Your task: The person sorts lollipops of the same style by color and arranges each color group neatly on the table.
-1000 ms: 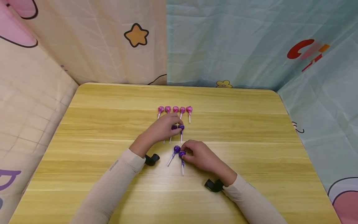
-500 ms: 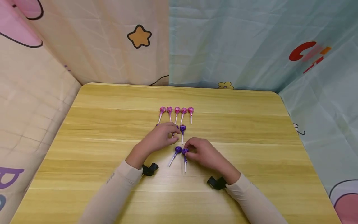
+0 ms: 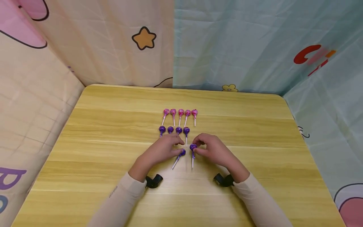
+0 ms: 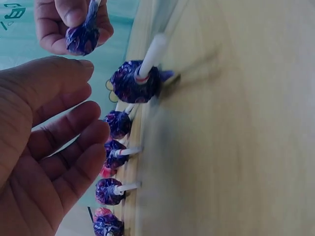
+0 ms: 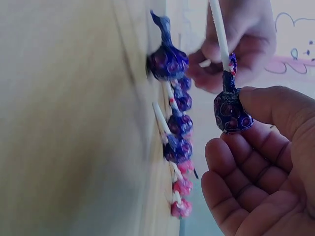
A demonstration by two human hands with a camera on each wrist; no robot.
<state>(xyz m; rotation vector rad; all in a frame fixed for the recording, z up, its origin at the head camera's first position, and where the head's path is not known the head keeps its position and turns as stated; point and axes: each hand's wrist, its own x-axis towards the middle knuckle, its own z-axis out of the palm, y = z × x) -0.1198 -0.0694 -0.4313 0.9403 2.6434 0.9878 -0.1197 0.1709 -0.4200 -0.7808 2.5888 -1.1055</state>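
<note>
My right hand point(image 3: 213, 149) pinches a purple-wrapped lollipop point(image 5: 231, 112) by its candy head between thumb and fingers. In the right wrist view it is held off the table, its white stick pointing up past the left hand. My left hand point(image 3: 160, 150) holds nothing, its fingers loosely bent with a gap to the thumb. Just beside its thumb tip, another purple lollipop point(image 4: 135, 82) lies slanted on the table. Beyond the hands, several purple lollipops point(image 3: 186, 130) form a row; the left hand hides some of their sticks in the head view.
A row of several pink lollipops point(image 3: 181, 112) lies behind the purple row on the wooden table point(image 3: 244, 123). Printed curtains point(image 3: 227, 47) stand along the back and sides of the table. Black wrist cameras point(image 3: 224, 180) sit beneath both wrists.
My right hand has carried its lollipop slightly away from me and rightward. The left hand has drawn back from the purple row, uncovering its candy heads, to beside the loose lollipop.
</note>
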